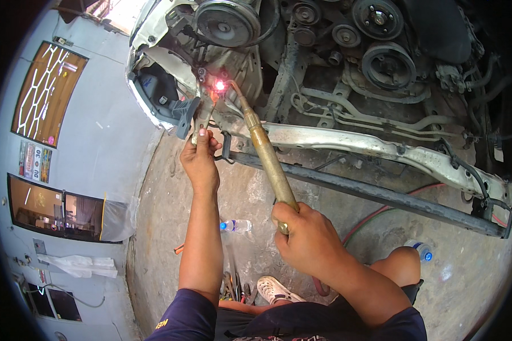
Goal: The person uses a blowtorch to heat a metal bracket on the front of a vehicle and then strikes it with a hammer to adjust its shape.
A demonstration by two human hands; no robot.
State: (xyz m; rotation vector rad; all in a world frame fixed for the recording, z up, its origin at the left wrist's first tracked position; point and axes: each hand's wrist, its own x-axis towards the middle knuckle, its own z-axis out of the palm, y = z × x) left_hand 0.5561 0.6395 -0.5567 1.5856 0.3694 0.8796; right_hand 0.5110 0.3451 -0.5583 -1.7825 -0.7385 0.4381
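Observation:
My right hand [310,238] is wrapped round the handle of a brass-coloured gas torch [272,165]. Its bent copper tip points left at a bright glowing spot [220,86] on the car's front frame, where the metal is orange-red just below. Close under this glow, my left hand [201,162] pinches a narrow metal piece [201,121] between thumb and fingers. The far end of that piece runs up toward the hot spot; whether it is joined to the frame I cannot tell. A grey plastic bracket [185,115] sits just left of the fingers.
A pale crossmember [347,139] and a dark bar [370,193] span the car's front, with engine pulleys [378,20] behind. On the concrete floor lie water bottles [236,225], [420,250], hand tools [233,287] and a red hose [375,213]. A grey wall [105,136] stands left.

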